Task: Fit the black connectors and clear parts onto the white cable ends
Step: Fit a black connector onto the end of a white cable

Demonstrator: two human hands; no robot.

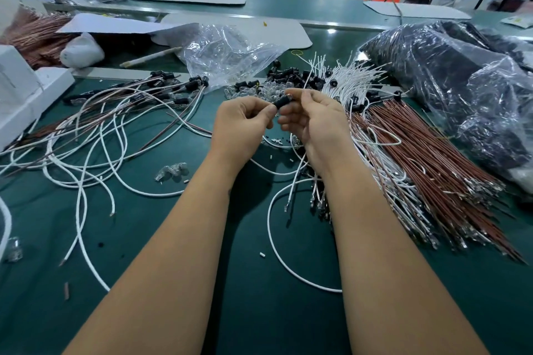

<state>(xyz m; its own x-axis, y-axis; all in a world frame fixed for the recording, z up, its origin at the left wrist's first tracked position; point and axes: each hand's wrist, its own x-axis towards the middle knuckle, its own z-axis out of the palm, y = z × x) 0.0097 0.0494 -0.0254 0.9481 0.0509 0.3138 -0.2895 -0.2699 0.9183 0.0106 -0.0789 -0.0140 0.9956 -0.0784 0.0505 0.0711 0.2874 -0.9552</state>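
Right now both hands meet mid-bench: the left hand (pixel 243 121) and right hand (pixel 313 117) pinch one black connector (pixel 282 102) between fingertips, above the green table (pixel 178 239). White cables (pixel 95 135) sprawl left, a bundled heap lies right. Whether a cable end sits inside the connector is hidden by fingers

Factory assembly bench (pixel 173 239), cable bundles (pixel 432 158), bagged parts (pixel 461 81)

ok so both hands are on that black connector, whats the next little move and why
Probably press the black connector home: the left hand and right hand pinch it from either side above the green mat. Whether a cable end is already in it cannot be told.
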